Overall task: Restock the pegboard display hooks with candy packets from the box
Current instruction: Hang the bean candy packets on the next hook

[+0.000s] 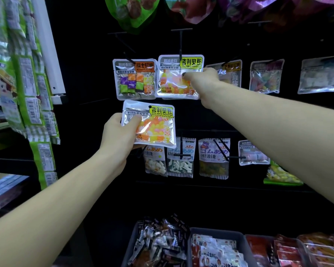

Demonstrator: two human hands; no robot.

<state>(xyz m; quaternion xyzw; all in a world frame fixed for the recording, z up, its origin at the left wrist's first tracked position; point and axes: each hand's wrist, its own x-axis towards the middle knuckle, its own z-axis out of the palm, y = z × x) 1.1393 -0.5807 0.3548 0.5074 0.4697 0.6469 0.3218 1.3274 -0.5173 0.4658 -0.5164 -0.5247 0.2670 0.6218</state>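
"JILIBEIDOU", seemingly, on held packet point(150, 125)

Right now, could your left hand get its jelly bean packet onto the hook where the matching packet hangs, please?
Probably yes. The left hand holds its packet just below the hanging packet, nothing between them, but the right hand is gripping that packet at the hook.

Black pegboard point(258, 116) with candy packets point(134, 79) on hooks point(180, 45).

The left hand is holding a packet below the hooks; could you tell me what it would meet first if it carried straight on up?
Probably the purple-and-green candy packet hanging directly above the jelly bean packet that the left hand grips, though depth is unclear; it might pass in front of it instead.
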